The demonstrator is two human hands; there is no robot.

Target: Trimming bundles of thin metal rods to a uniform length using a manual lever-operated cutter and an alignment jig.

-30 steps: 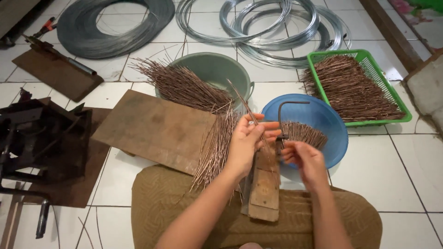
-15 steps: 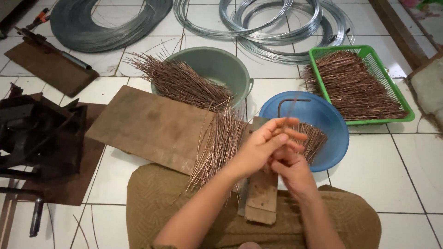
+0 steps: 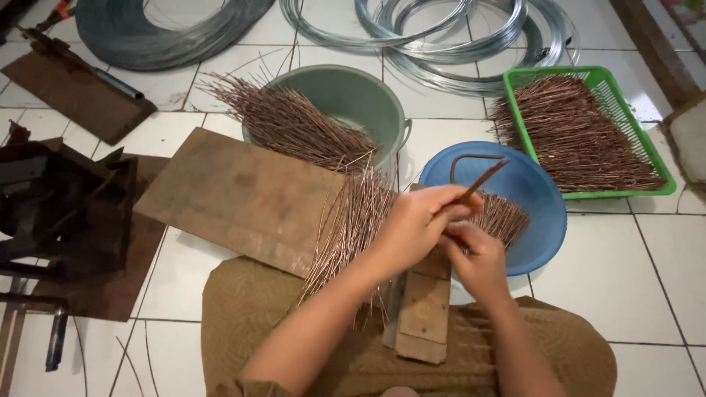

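1. Copper-coloured wire pieces [image 3: 482,179], a thin bunch, stick out toward the upper right from the left hand [image 3: 415,224], which is closed around them at the centre of the frame.
2. The right hand [image 3: 478,257] sits just below and right of the left hand, touching it; its fingers are curled, but what they grip cannot be told.
3. Both hands lie over a narrow wooden block [image 3: 423,312] that rests on the person's lap, lower centre.
4. A loose pile of cut wires [image 3: 346,228] fans out just left of the left hand, partly over a flat brown board [image 3: 235,195] on the tiled floor.
5. A blue bowl [image 3: 533,202], right of centre, holds a short bundle of wires [image 3: 507,217] and a dark bent metal rod [image 3: 471,160].
6. A grey-green bucket [image 3: 360,110], upper centre, carries a sheaf of wires [image 3: 287,121] across its rim.
7. A green basket [image 3: 647,147], upper right, is filled with similar wire pieces.
8. Coils of grey wire [image 3: 441,37] lie along the top edge.
9. A dark metal machine [image 3: 59,206] stands at the left edge.
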